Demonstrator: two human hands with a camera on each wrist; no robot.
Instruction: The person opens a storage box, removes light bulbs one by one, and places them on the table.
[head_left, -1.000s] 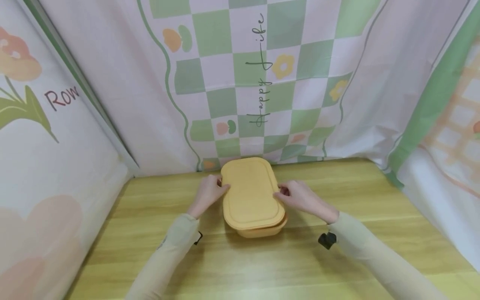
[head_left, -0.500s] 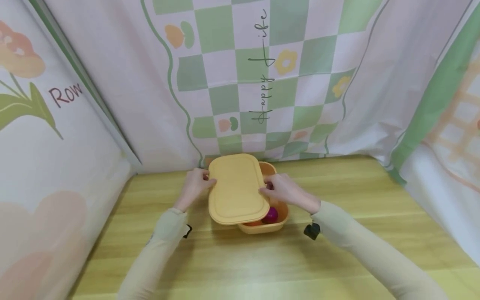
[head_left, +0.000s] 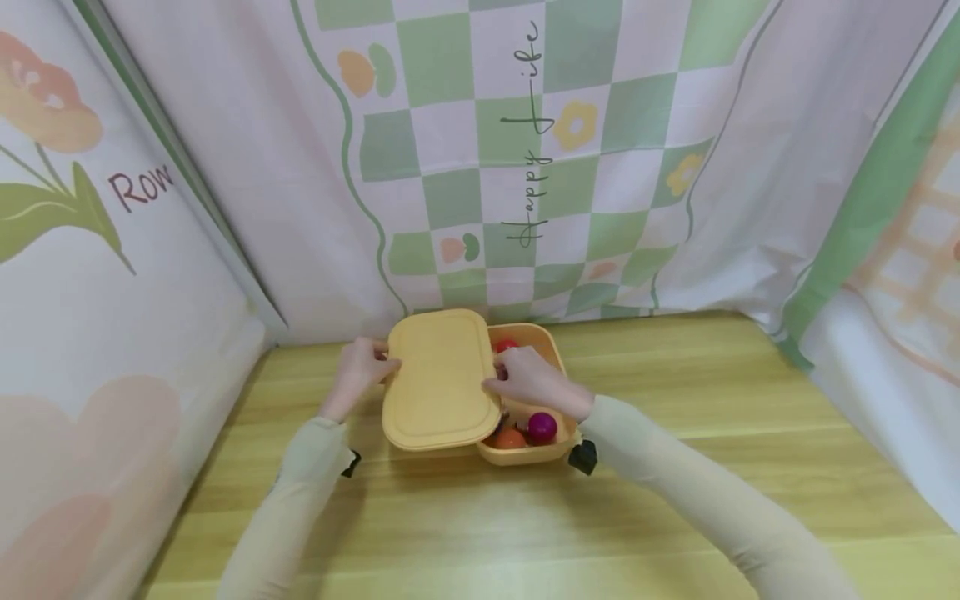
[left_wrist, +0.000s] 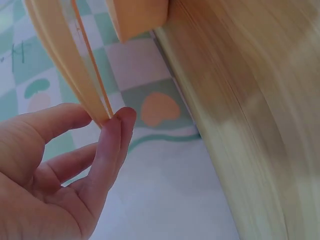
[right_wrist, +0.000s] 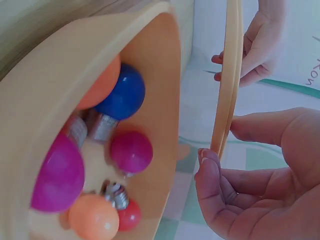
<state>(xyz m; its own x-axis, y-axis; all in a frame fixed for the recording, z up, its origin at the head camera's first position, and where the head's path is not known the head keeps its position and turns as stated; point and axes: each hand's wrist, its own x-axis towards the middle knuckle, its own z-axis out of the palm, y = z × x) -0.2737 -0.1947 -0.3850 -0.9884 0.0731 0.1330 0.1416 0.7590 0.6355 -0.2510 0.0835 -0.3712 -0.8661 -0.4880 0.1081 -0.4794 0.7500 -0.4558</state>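
Observation:
Both hands hold a yellow rounded-rectangular lid (head_left: 438,379) level above the table, left of its box. My left hand (head_left: 356,375) pinches the lid's left edge between thumb and fingers. At the opposite edge, my right hand (head_left: 536,379) pinches it the same way, over the box's opening. The yellow box (head_left: 525,457) stands on the table, its left part hidden under the lid. Inside, the right wrist view shows coloured light bulbs with metal screw bases: a blue bulb (right_wrist: 125,92), a magenta bulb (right_wrist: 131,151), an orange bulb (right_wrist: 94,217), a red bulb (right_wrist: 130,216) and others.
The wood-grain table (head_left: 675,500) ends at a checked green and white curtain (head_left: 502,196) close behind the box. Printed cloth walls (head_left: 172,275) enclose the left and right sides. Dark wrist-camera pieces (head_left: 583,457) hang below the sleeves.
Both hands have lifted the lid off the box and carried it to the left. The box has stayed in place, and the bulbs inside have come into view.

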